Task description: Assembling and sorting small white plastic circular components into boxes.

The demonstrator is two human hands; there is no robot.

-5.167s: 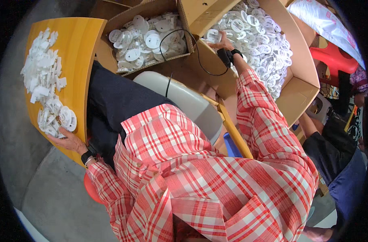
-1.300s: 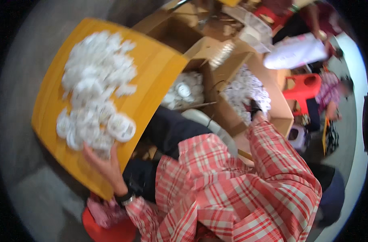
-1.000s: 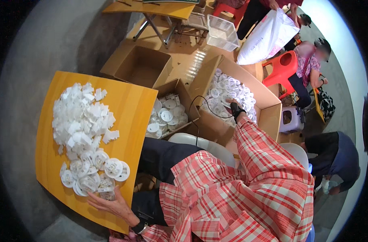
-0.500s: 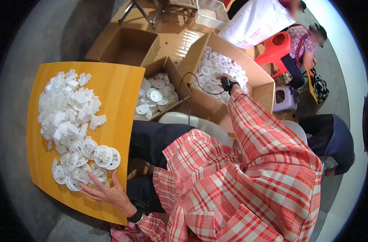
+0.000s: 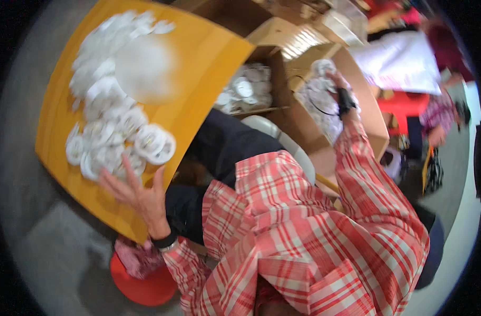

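Observation:
My left hand [image 5: 138, 197] is spread over the near edge of a cluster of round white plastic discs [image 5: 151, 139] with fittings on their faces. Its fingertips lie on or just above the lowest discs; nothing is gripped. Behind the discs, a heap of flat white plastic pieces [image 5: 95, 63] covers part of the yellow tabletop [image 5: 209, 60]. My right hand [image 5: 337, 81] reaches into a large cardboard box [image 5: 369, 100] of white round parts [image 5: 317, 95]. White parts show beside its fingers, but blur hides whether they are held. A black band with a cable circles that wrist.
A smaller carton [image 5: 280, 79] of white discs stands between the table and the large box. Beyond are a white sack [image 5: 398, 60], a red stool [image 5: 404, 108] and a seated person [image 5: 435, 124]. A red round stool [image 5: 143, 284] with pink cloth [image 5: 138, 258] stands at lower left.
The whole view has swung, shifting the table upward and the boxes rightward. My right hand has moved toward the far part of the large box. My left hand stays by the discs, fingers spread.

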